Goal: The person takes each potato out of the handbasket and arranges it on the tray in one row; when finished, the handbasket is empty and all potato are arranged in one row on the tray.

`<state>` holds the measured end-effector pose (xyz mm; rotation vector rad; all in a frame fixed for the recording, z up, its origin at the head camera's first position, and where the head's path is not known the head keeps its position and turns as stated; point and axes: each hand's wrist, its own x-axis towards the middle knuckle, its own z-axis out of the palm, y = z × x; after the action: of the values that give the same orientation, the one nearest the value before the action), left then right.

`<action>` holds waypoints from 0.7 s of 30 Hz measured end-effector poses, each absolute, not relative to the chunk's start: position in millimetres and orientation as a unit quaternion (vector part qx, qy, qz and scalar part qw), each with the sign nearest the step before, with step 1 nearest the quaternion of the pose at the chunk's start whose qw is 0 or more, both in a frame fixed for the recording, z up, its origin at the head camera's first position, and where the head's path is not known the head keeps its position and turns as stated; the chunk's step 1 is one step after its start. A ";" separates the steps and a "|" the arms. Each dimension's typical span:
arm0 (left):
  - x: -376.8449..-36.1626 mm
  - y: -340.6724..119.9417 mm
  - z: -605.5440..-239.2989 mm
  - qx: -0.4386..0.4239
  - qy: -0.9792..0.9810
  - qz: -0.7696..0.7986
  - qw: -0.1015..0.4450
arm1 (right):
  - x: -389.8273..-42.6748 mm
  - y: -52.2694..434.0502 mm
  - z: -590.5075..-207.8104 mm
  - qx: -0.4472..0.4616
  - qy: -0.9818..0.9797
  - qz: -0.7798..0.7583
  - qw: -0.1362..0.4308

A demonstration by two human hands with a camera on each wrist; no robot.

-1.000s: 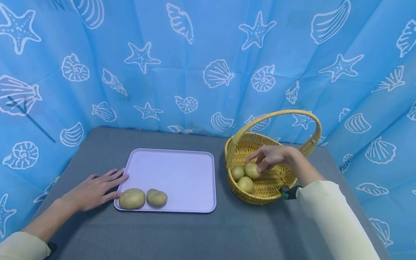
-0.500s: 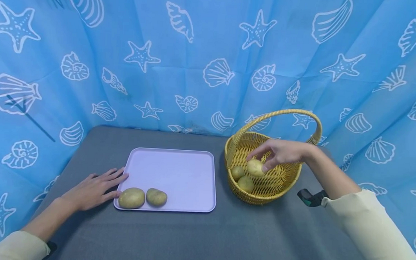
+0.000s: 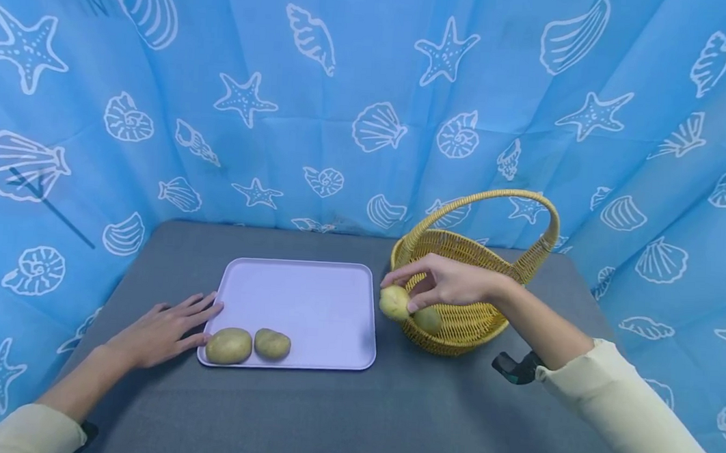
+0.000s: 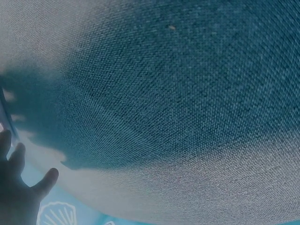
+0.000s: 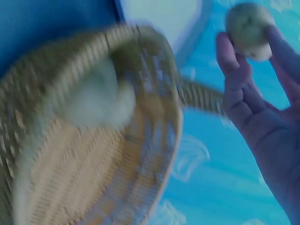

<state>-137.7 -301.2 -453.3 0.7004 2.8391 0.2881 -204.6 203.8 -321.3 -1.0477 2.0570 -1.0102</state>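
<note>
Plainly, the right hand [image 3: 449,280] pinches a roundish, pale yellow potato [image 3: 394,303] between thumb and fingertips; in the head view it overlaps the left rim of the basket [image 3: 455,348], near the tray's right edge. The basket is golden wicker, oval and ribbed, with a tall arched handle [image 3: 488,195]. The tray [image 3: 327,313] is smooth, flat and lavender — a rectangle with rounded corners — and carries a large oval potato [image 3: 229,346] beside a smaller, lumpier one [image 3: 272,344]. At its left edge lies the left hand [image 3: 163,332], fingers straight and spread. Grey woven cloth [image 3: 328,423] covers the table, with a creased blue curtain [image 3: 324,135] behind, printed with white shells and starfish.

The head view shows one potato [image 3: 428,319] in the basket, partly covered; the right wrist view looks further inside, onto pale rounded shapes [image 5: 93,98] too blurred to count. Only the left wrist view brings out the cloth's coarse weave and a tiny pale speck [image 4: 172,27] on it.
</note>
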 end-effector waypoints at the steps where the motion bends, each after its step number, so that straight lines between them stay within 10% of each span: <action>1: -137.4 -301.5 -453.5 0.237 0.961 0.099 0.102 | -202.5 197.4 -325.3 -0.395 0.776 -0.387 0.303; 21: -138.6 -303.5 -454.8 0.239 0.961 0.097 0.100 | -169.5 79.7 -419.4 -0.389 0.770 -0.408 0.299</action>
<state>-138.6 -303.5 -454.8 0.7074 2.8413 0.2869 -169.5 79.7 -419.4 -1.0334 2.0451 -1.0837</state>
